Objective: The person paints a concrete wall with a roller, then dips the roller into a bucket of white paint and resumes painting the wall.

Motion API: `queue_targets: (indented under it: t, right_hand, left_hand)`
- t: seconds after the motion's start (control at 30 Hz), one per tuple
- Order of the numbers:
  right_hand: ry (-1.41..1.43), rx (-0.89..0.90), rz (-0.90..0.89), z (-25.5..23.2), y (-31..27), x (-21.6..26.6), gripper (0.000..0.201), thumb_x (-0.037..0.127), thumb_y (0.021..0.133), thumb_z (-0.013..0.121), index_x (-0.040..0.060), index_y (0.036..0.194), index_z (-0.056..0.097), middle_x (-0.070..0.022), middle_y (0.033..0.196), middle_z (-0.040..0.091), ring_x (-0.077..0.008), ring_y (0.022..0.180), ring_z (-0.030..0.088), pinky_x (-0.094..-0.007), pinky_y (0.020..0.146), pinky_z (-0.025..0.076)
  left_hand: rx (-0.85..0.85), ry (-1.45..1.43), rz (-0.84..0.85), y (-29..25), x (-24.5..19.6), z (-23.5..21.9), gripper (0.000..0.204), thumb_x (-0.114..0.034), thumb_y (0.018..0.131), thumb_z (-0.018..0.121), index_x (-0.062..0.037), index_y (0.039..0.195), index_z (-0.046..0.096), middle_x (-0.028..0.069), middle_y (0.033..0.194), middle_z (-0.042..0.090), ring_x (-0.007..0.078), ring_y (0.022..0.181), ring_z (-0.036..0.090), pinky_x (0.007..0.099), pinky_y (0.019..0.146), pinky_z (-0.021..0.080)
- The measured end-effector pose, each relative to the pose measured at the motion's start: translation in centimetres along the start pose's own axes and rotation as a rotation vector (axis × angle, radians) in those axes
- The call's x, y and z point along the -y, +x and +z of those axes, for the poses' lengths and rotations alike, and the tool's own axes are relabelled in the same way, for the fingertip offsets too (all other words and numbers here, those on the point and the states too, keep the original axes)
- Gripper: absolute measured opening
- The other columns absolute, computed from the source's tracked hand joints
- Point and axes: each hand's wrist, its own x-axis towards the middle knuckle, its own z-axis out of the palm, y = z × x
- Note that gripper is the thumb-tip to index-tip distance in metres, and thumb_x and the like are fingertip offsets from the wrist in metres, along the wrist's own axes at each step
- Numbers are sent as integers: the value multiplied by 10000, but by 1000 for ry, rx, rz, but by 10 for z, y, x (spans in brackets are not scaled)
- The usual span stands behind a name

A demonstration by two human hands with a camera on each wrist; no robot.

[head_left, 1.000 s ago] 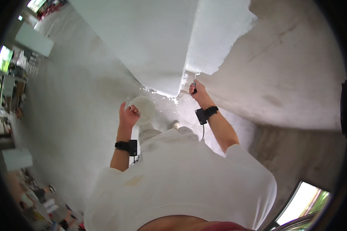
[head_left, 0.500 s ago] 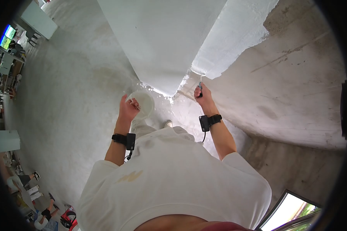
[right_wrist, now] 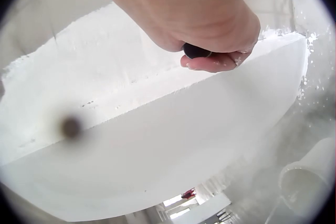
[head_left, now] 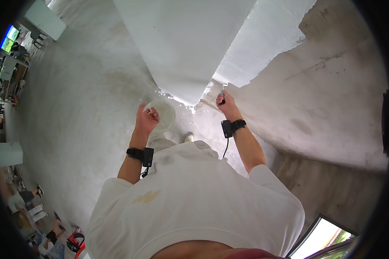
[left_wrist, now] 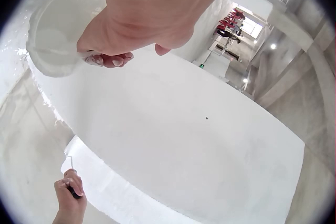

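Note:
My right hand (head_left: 226,102) grips the dark handle (right_wrist: 196,51) of a small paint roller (head_left: 222,83), which is at the lower end of the white painted strip on the wall. In the left wrist view the right hand (left_wrist: 71,191) shows too, with the roller's bent wire frame (left_wrist: 72,164). My left hand (head_left: 148,118) has curled, paint-smeared fingers (left_wrist: 113,61) and its thumb sticks out. Beside and below them is a pale translucent bucket (head_left: 165,117), whose thin handle seems to run into these fingers. In the right wrist view the bucket (right_wrist: 310,174) shows its open mouth.
A smooth white panel (head_left: 181,47) meets the bare grey wall (head_left: 324,108) at the corner. White paint spots (head_left: 192,108) dot the concrete floor at the base. Seated people (head_left: 19,200) and tables are far left; a window (head_left: 322,237) is lower right.
The head view has swung, shifting the surroundings. The roller has moved slightly down and then up at the strip's lower end. Left hand and bucket stay together.

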Motion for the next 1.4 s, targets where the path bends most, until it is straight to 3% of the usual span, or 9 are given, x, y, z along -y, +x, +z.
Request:
queue_targets:
  t: [0.2,0.37,0.43,0.53,0.67,0.83,0.97,1.27,1.4]
  right_hand:
    - [-88,-25,-123,0,-15,-9,314,293,988,461,106,744,397,32,582,396,-69,452,379,-207,381,313]
    - [-80,-50,-129,5,-6,-4,320,281,990,449,109,725,396,34,572,392,-73,450,375,-208,380,316]
    - [-3,-21,-15,0,11,1,322,274,994,431,110,720,395,30,571,395,-78,448,372,-209,381,325]
    - [38,-35,65,-6,32,6,335,280,1000,419,111,712,392,27,569,396,-78,447,371,-208,378,332]
    - [39,-52,97,-16,46,2,342,291,1001,421,110,712,391,25,571,399,-78,450,380,-206,378,332]
    - [-116,-83,-98,-6,22,-14,321,284,995,439,110,728,398,23,578,406,-77,455,395,-216,385,346]
    - [-95,-55,-133,9,12,-14,291,266,990,447,110,749,402,22,584,410,-78,456,394,-219,390,354]
    - [185,18,17,10,15,12,240,167,976,449,85,756,399,16,588,413,-93,491,429,-213,412,371]
    - [400,149,139,-2,15,32,223,140,973,433,82,761,393,9,589,414,-103,476,431,-220,406,379]
  left_hand:
    - [-90,22,24,-3,0,16,362,-405,922,485,-78,768,471,13,635,437,179,606,444,319,592,381]
    - [-17,17,6,0,-5,5,376,-417,915,493,-68,775,490,14,638,445,180,605,448,322,600,383]
    - [26,15,-14,-2,-6,4,390,-429,907,499,-60,783,506,17,639,447,182,604,449,325,607,384]
    - [-80,8,13,-4,-4,11,394,-432,908,499,-60,776,501,14,632,431,181,606,447,323,608,379]
    - [-63,19,13,-7,-4,9,390,-429,908,501,-60,782,497,20,643,436,183,609,449,329,612,384]
    - [-35,22,3,-7,-5,6,385,-424,907,502,-56,797,497,24,651,440,184,611,450,333,614,389]
    - [-79,16,14,-2,-5,11,381,-424,912,496,-67,778,488,20,643,443,181,613,454,328,607,385]
    - [-96,26,6,-5,-3,19,382,-423,912,494,-65,778,485,19,648,433,178,616,449,328,610,385]
    - [-54,33,-11,-1,-1,21,386,-420,919,483,-73,750,468,16,640,427,177,606,444,325,601,381]
